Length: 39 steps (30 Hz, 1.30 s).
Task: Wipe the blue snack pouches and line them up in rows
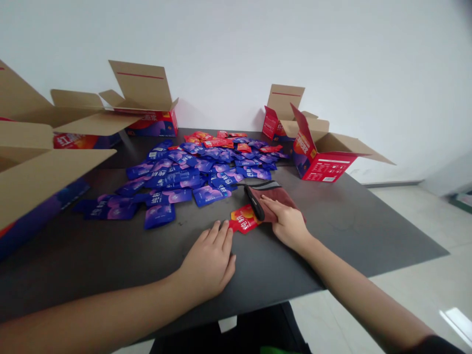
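The red packet [246, 219] lies on the table [354, 231], near the middle, between the hands. Its left end meets the fingertips of the left hand [211, 256], which rests palm down, the fingers almost straight and set side by side, the thumb lying close along the near side. The right end of the packet is covered by a brown pouch [276, 196] with a dark rim and a grey stripe; whether it goes under the pouch or inside it, I cannot tell.

The right hand [289, 223] lies on the near side of the pouch, its forefinger stretched out across the brown cloth and the other fingers bent. Whether it pinches the cloth or only presses on it, I cannot tell.

Beyond the hands a wide heap of purple packets [173, 177] spreads over the table, with some red ones [219, 142] on its far side. One purple packet [159, 215] lies at the near edge of the heap, left of the hands.

Cartons with raised flaps stand on both sides: on the left a near box [33, 216], a middle box [83, 141] and a far box [157, 124]; on the right two red boxes [324, 166], one beyond the other. A pale wall [228, 59] rises behind.
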Motion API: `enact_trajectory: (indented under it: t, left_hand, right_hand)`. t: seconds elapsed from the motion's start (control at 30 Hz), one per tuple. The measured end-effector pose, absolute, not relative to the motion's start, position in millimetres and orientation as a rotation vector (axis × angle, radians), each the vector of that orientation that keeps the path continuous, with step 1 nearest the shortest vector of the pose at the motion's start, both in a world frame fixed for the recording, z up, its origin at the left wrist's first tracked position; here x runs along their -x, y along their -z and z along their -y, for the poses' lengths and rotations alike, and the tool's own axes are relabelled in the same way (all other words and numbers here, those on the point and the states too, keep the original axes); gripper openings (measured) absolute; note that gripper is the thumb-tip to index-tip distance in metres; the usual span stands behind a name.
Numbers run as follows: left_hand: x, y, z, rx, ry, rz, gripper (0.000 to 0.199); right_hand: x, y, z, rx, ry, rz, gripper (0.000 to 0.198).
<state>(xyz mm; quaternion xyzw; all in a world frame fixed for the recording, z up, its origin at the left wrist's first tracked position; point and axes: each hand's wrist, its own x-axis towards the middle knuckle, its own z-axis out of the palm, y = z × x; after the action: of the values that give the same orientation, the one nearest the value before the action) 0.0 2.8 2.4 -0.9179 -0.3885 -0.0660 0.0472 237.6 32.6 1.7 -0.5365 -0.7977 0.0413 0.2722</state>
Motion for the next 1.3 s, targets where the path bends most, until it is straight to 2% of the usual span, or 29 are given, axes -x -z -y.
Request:
enact_trajectory:
  t: [0.17,0.37,0.53,0.7,0.87,0.93,1.07,1.23,1.3]
  left_hand:
    - [0,-2,-2,2.803,0.214,1.175,0.049]
    - [0,-4,-2,2.797,0.181,1.187,0.053]
    - [0,-3,-3,2.826,0.208,1.158,0.046]
    - [1,-4,-2,2.794,0.154,1.152,0.053]
    - [1,-4,-3,2.818,0.165,1.157,0.045]
    - [1,-4,-3,2.817,0.173,1.150,0.045]
    - [1,-2,-3,2.785,0.185,1.156,0.052]
    - [1,-1,-4,2.813,0.198,1.173,0.044]
    - [1,-1,-3,2.815,0.215,1.155,0.044]
  right_hand:
    - [-225,-3,-25,0.987,-0.286,2.503,0.073]
    - [-227,1,-29,1.354,-0.143,2.237,0.075]
    - [-217,1,-21,1.031,-0.260,2.515,0.071]
    - [-224,3,-27,1.425,-0.101,2.190,0.073]
    - [-221,-1,-25,1.008,-0.263,2.507,0.072]
    - [-222,-2,-29,1.047,-0.286,2.436,0.069]
    - [-230,-1,-36,1.412,-0.119,2.180,0.068]
    - [-222,-3,-25,1.003,-0.269,2.513,0.070]
    - [-225,-4,-25,1.025,-0.307,2.471,0.067]
